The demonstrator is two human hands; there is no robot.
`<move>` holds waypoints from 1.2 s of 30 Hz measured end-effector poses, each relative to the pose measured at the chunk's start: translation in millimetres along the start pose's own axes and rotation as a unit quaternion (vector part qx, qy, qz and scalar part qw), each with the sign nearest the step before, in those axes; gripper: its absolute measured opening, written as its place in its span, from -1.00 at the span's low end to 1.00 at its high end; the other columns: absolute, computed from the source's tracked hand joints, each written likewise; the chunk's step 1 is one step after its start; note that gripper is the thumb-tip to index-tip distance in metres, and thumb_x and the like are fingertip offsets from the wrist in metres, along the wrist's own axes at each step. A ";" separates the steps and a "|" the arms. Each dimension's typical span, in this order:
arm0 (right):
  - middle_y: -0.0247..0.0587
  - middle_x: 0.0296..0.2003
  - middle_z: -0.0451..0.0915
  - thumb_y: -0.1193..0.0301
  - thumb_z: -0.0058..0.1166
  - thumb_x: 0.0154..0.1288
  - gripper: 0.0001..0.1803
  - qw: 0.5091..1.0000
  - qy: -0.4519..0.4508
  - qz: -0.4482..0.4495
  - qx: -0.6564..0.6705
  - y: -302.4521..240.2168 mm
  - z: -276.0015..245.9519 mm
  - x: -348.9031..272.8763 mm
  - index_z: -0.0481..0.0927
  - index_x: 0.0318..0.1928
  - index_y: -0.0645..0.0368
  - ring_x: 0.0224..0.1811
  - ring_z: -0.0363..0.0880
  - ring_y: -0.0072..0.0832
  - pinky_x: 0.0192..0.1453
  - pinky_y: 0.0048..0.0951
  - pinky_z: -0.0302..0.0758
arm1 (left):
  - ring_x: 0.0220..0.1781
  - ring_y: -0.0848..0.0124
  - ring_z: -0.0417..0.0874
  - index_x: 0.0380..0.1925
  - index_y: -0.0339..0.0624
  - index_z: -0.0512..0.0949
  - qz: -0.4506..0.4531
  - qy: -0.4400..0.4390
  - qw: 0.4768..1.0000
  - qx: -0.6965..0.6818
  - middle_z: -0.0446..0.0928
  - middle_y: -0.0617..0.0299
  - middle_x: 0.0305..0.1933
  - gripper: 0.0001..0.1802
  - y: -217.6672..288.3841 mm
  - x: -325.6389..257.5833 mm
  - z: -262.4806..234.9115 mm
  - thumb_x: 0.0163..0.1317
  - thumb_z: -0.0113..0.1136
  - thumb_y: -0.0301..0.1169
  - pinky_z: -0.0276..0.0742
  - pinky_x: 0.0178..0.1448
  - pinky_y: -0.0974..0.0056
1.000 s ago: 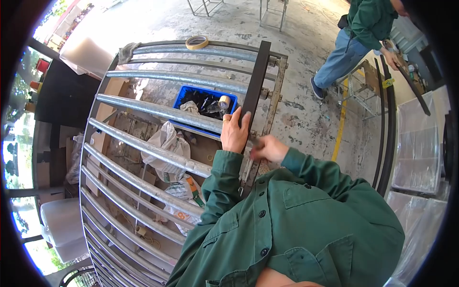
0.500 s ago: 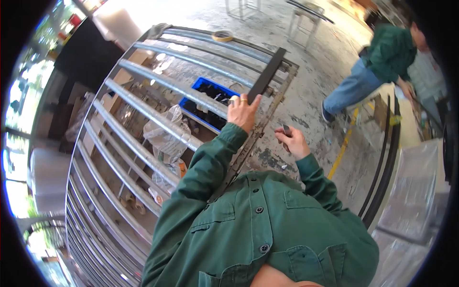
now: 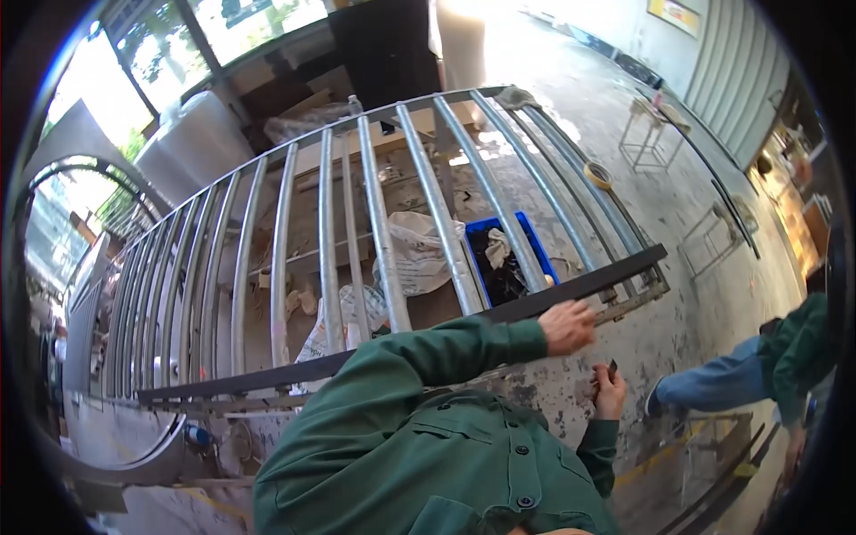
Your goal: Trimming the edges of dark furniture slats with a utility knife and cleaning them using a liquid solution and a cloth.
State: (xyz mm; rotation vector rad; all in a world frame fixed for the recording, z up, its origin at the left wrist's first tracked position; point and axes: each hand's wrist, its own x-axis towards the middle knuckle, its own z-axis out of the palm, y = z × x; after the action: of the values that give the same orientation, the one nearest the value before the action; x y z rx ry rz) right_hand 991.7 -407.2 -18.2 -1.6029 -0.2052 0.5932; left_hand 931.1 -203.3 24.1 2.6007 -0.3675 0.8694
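Note:
A long dark flat bar [image 3: 294, 373] lies along the near ends of the metal tubes on a slatted rack [image 3: 375, 223]. My left hand [image 3: 568, 327] is at the near edge of this bar, toward its right end. Its fingers are curled in, and whatever they hold, if anything, is hidden. Lower and to the right, my right hand [image 3: 609, 395] pinches a small dark flat piece [image 3: 613, 368] that sticks up past the fingertips. It is apart from the bar and the rack.
Under the tubes sit a blue crate [image 3: 532, 238] of dark pieces and a white plastic bag [image 3: 417, 254]. A tape roll [image 3: 597, 176] rests on the rack's far right. At right, another person [image 3: 733, 379] in green stands near a metal stand [image 3: 713, 241].
My view has swung left, bringing more of the rack and bar into sight. My left hand has come off the bar's top to its near edge, its fingers now curled. The right hand keeps its piece.

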 end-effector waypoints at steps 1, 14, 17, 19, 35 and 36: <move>-0.38 -0.62 0.40 0.34 -0.01 0.27 -0.79 1.000 0.003 0.013 0.022 -2.1 -4.6 5.3 0.55 -0.34 0.25 -0.77 0.20 -0.72 -0.73 -0.62 0.12 | -0.23 0.27 0.39 -0.66 -0.05 0.49 -0.020 -0.117 0.992 0.044 0.37 0.22 -0.30 -0.79 10.7 -13.4 -10.2 -0.02 0.15 -0.21 0.34 -0.25 0.23; -0.40 -0.49 0.40 0.43 0.19 0.09 -0.81 0.894 -0.255 -0.311 -0.198 -59.8 106.8 38.0 0.56 -0.29 0.27 -0.55 0.28 -0.67 -0.50 -0.65 0.24 | -0.18 0.07 0.46 -0.37 -0.23 0.43 -0.443 0.378 0.797 0.160 0.41 0.04 -0.27 -0.79 46.9 -190.4 -148.6 -0.05 0.20 -0.53 0.39 -0.11 0.16; -0.28 -0.30 0.44 0.44 0.27 -0.06 -0.68 0.765 -0.370 -0.440 -0.290 -85.8 165.6 23.4 0.58 -0.21 0.20 -0.39 0.45 -0.47 -0.40 -0.51 0.37 | -0.07 0.10 0.41 -0.33 -0.24 0.42 -0.495 0.456 0.681 0.288 0.40 0.04 -0.21 -0.73 66.0 -230.2 -160.3 -0.11 0.19 -0.56 0.32 0.03 0.15; -0.27 -0.22 0.44 0.33 0.30 -0.12 -0.61 0.659 -0.380 -0.552 -0.343 -93.3 193.3 16.6 0.58 -0.20 0.15 -0.29 0.50 -0.32 -0.32 -0.38 0.42 | -0.02 0.13 0.37 -0.29 -0.25 0.41 -0.530 0.521 0.591 0.314 0.38 0.03 -0.18 -0.70 74.5 -258.4 -159.4 -0.11 0.19 -0.56 0.27 0.08 0.14; -0.22 -0.34 0.42 0.30 0.22 -0.22 -0.60 0.506 -0.488 -0.553 -0.447 -85.1 223.5 34.1 0.51 -0.25 0.08 -0.34 0.50 -0.23 -0.31 -0.27 0.45 | -0.48 0.55 0.46 -0.19 -0.31 0.37 -0.550 0.769 0.317 0.073 0.46 0.31 -0.42 -0.55 79.8 -369.6 -183.5 0.01 0.34 -0.32 0.40 -0.41 0.43; -0.22 -0.33 0.41 0.31 0.22 -0.23 -0.59 0.507 -0.488 -0.563 -0.433 -82.4 222.7 35.6 0.50 -0.25 0.10 -0.37 0.50 -0.22 -0.34 -0.28 0.45 | -0.48 0.54 0.47 -0.15 -0.33 0.34 -0.569 0.762 0.299 0.076 0.46 0.27 -0.42 -0.42 78.3 -376.9 -183.3 -0.08 0.41 -0.27 0.41 -0.40 0.42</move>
State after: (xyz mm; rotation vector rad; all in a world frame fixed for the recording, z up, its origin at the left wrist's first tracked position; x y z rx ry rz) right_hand 931.0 -185.0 49.6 -1.3439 -2.5454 0.2052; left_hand 515.3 -148.1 -52.8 0.3508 1.7657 1.8954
